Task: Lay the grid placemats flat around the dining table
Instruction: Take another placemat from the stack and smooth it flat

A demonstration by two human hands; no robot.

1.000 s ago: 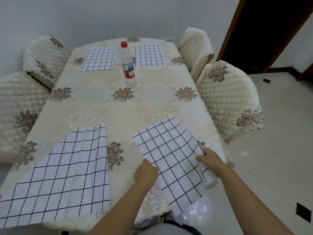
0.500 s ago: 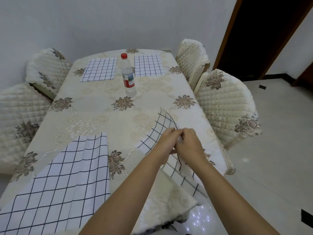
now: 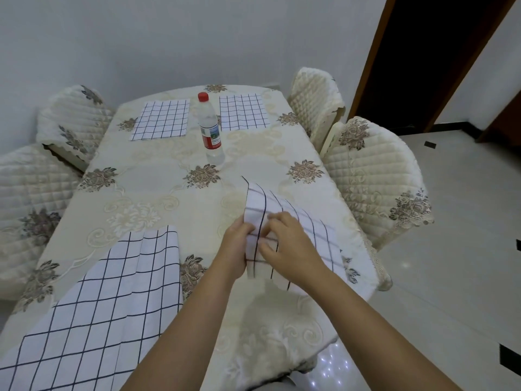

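A white placemat with a dark grid is lifted and bent over the near right part of the dining table. My left hand grips its left edge. My right hand pinches the mat just to the right, fingers curled into the cloth. A second grid placemat lies flat at the near left, running past the table's front edge. Two more placemats lie flat at the far end, one on the left and one on the right.
A clear water bottle with a red cap stands between the two far placemats. Quilted cream chairs flank the table, two on the left and two on the right. Shiny tiled floor and a dark doorway lie to the right.
The near right placemat lay flat a second ago with my hands at its near edge. Both hands came together, gathered it and lifted it, so it now bends upward.
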